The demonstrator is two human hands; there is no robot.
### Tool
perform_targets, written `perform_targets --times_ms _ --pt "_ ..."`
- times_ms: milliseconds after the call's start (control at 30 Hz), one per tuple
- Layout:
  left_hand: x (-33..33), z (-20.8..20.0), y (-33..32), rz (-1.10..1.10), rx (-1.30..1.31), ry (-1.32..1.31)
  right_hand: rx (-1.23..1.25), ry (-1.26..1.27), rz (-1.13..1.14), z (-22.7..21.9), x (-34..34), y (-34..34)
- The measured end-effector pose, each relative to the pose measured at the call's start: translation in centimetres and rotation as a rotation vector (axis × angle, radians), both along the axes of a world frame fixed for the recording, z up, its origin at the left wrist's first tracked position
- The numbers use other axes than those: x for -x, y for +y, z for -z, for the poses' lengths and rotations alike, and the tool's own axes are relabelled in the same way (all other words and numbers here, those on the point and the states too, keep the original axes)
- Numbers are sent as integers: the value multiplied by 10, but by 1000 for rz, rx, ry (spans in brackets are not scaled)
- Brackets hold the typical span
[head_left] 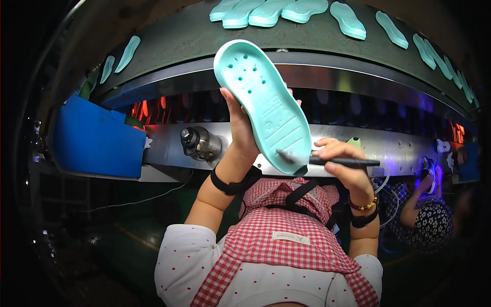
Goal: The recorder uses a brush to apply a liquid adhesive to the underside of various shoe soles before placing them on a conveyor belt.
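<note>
A mint-green shoe sole point(273, 115) is held up in front of me, its small holes near the top end and raised lines near the lower end. My left hand point(240, 120) grips it by the left edge, with fingertips showing behind its right side. In my right hand point(345, 158) is a slim black-handled brush point(353, 162). The brush's blurred tip lies over the lower end of the sole; whether it touches cannot be made out. A dark patch shows at the sole's bottom edge.
Several mint soles point(348, 20) lie on the dark conveyor belt point(194, 36) beyond a metal rail. A dark bottle point(200, 143) stands on the metal ledge point(166, 146), beside a blue panel point(99, 135). At right, another person in a patterned cap point(433, 225) works close by.
</note>
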State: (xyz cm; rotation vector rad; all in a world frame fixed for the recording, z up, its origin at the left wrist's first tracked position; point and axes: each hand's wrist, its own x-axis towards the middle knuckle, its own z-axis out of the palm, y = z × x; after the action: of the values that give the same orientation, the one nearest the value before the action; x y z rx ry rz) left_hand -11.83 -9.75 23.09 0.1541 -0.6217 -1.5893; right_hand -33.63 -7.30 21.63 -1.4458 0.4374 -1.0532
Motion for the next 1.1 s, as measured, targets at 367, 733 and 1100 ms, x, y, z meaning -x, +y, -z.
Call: perform_targets --times_ms 367,733,1100 --pt "24 15 22 93 -133 44 -223 -2 66 -7 -16 23" --pt "12 15 13 26 -84 -146 278 184 159 -30 -13 -10" --pt "-2 7 7 358 -228 64 469 303 -193 -36 -9 11"
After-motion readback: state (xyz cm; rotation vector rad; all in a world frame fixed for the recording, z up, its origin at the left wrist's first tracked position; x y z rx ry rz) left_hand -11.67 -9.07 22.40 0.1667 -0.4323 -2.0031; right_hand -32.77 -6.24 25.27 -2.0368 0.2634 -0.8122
